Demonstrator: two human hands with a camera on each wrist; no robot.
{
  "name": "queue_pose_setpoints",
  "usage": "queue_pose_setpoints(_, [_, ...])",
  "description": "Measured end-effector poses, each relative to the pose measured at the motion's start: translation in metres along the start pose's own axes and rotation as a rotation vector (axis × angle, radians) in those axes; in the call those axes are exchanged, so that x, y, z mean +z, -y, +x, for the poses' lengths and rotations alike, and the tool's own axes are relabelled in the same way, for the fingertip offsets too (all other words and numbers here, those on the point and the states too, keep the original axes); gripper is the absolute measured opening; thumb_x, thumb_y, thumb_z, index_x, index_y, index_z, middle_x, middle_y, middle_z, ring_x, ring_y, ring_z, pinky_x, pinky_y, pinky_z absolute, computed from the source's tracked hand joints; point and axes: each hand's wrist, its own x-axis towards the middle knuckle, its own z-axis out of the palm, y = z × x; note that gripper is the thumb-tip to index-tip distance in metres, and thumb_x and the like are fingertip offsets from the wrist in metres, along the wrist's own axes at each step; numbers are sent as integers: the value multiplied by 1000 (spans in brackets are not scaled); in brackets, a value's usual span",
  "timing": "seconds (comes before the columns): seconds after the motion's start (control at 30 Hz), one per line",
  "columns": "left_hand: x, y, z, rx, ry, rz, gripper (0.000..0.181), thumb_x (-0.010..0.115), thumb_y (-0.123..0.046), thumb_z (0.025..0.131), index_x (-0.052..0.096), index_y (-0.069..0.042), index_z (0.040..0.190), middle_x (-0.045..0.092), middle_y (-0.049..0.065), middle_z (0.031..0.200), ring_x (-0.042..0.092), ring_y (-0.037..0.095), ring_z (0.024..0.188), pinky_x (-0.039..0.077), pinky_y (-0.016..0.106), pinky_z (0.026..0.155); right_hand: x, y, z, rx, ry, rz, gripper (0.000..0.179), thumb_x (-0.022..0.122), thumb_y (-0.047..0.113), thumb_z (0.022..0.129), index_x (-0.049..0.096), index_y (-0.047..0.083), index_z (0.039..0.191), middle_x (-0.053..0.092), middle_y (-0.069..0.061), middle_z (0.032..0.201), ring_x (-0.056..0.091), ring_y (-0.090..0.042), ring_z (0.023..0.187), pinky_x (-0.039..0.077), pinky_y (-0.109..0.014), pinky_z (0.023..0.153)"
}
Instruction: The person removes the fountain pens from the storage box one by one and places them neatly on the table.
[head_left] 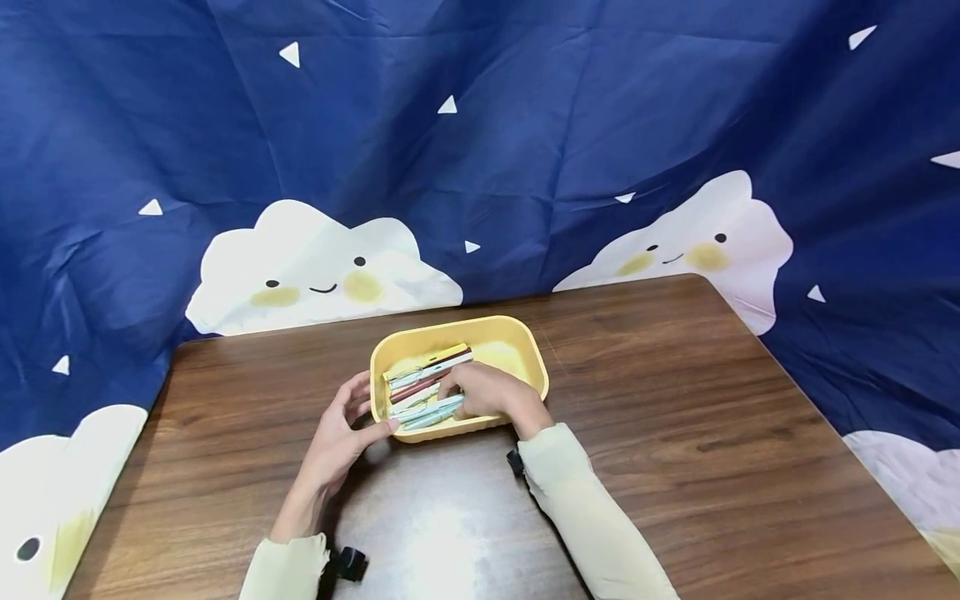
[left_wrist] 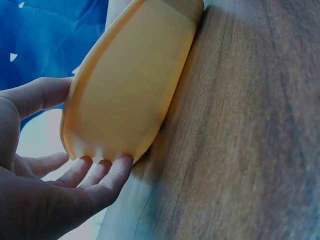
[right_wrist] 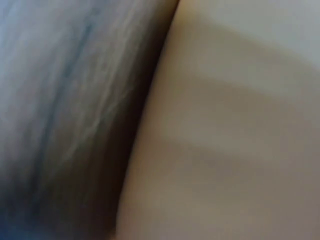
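Note:
A yellow plastic bin [head_left: 531,350] stands on the wooden table, with several slim pens [head_left: 427,375] in its left part, white, dark red, yellow and light blue. My left hand [head_left: 339,429] holds the bin at its left end. In the left wrist view, the thumb [left_wrist: 47,94] of that hand lies at the rim and the other fingers press against the outer wall [left_wrist: 125,85]. My right hand [head_left: 487,390] reaches into the bin, its fingers down at the right ends of the light blue pens [head_left: 435,412]; the fingertips are partly hidden. The right wrist view shows only the bin's blurred outer wall [right_wrist: 220,140].
The brown wooden table [head_left: 675,433] extends on both sides of the bin. Behind it hangs a dark blue cloth [head_left: 495,150] with white clouds and small triangles. A bright reflection lies on the tabletop in front of the bin.

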Motion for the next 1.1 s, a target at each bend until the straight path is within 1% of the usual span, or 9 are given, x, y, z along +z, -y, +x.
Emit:
queue_pose_setpoints(0.1, [-1, 1, 0, -4, 0, -10, 84, 80, -9, 72, 33, -16, 142, 41, 8, 140, 43, 28, 126, 45, 20, 87, 2, -2, 2, 22, -4, 10, 25, 76, 6, 73, 71, 22, 91, 66, 13, 93, 57, -4, 89, 46, -22, 84])
queue_pose_setpoints(0.23, [-1, 2, 0, -8, 0, -14, 84, 79, -8, 72, 33, -16, 142, 41, 8, 140, 42, 28, 126, 45, 20, 87, 1, -3, 0, 4, -17, 41, 18, 78, 14, 75, 70, 20, 90, 66, 11, 91, 58, -6, 88, 46, -24, 83])
queue_pose_setpoints(0.37, [-1, 0, 0, -12, 0, -9, 84, 79, -8, 72, 33, -17, 142, 40, 8, 140, 42, 28, 126, 44, 21, 88, -1, -5, -1, 0, -26, 75, 16, 77, 20, 77, 72, 21, 92, 67, 11, 93, 59, -6, 89, 47, -25, 84])
queue_pose_setpoints(0.6, [1, -1, -1, -14, -1, -10, 85, 79, -8, 72, 32, -16, 142, 40, 8, 140, 42, 28, 126, 45, 20, 87, 1, -7, -2, 0, -48, 166, 12, 72, 16, 82, 73, 16, 94, 68, 8, 84, 58, -3, 76, 48, -22, 73])
queue_pose_setpoints(0.77, [1, -1, -1, -19, 0, -17, 85, 79, -7, 72, 32, -17, 142, 40, 8, 140, 43, 27, 126, 46, 21, 86, 1, -7, -3, 8, -51, 156, 12, 71, 16, 83, 73, 17, 95, 68, 8, 85, 59, -2, 77, 48, -21, 73])
queue_pose_setpoints(0.93, [2, 1, 0, -30, 0, -3, 86, 80, -9, 72, 31, -17, 143, 41, 8, 140, 43, 27, 126, 45, 23, 88, 1, -7, -3, 9, -75, 128, 11, 70, 19, 84, 73, 19, 95, 67, 11, 85, 58, -2, 78, 48, -21, 73])
queue_pose_setpoints(1.1, [1, 1, 1, -33, 1, 2, 87, 80, -10, 72, 31, -17, 143, 41, 8, 139, 42, 27, 126, 45, 22, 87, -1, -7, -6, 2, -91, 119, 9, 69, 18, 85, 72, 19, 94, 66, 10, 84, 57, -4, 76, 47, -23, 74])
